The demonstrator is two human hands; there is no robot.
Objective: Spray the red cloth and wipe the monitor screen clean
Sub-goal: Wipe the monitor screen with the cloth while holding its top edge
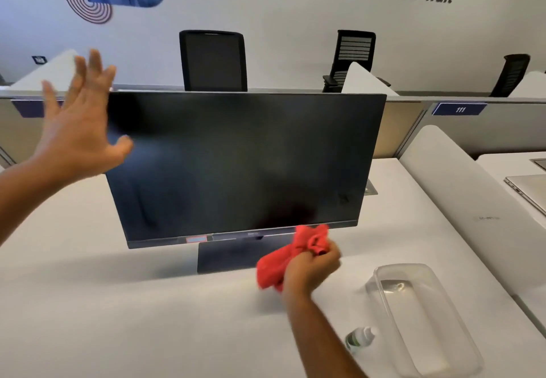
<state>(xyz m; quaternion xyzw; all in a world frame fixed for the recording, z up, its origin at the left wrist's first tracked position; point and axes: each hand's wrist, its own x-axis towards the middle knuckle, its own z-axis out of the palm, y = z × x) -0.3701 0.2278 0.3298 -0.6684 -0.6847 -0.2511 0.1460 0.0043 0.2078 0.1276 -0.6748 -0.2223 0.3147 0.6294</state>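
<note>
Cloth bunched in right hand, fist closed around it, just below monitor's lower right edge, over counter in front of stand. Left hand open, fingers spread, raised at screen's upper left corner; whether touching bezel or just beside it, hard to tell through blur. Bottle lying near right forearm, next to clear tub, neither held. Screen dark, with faint streaks and smudges toward lower left and centre. Judging from this, spraying probably done and wiping either in progress or about to resume, though dampness of cloth not visible. For good wiping: settle left hand on top edge or back of panel to brace it, not on glass, so no fresh prints and no wobble on stand. Open up cloth a little to present flat pad rather than tight knot; bunched folds tend to drag unevenly and leave lines. Work in overlapping straight passes, top to bottom, with light pressure only, since panel flexes and could tip back. Give extra attention to lower left streaks and corners near bezel. Turn cloth to fresh face once one side looks loaded. Keep elbow clear of bottle and tub on return strokes, both close enough to get knocked. Avoid wetting bottom bezel, where moisture could run into seam.
</note>
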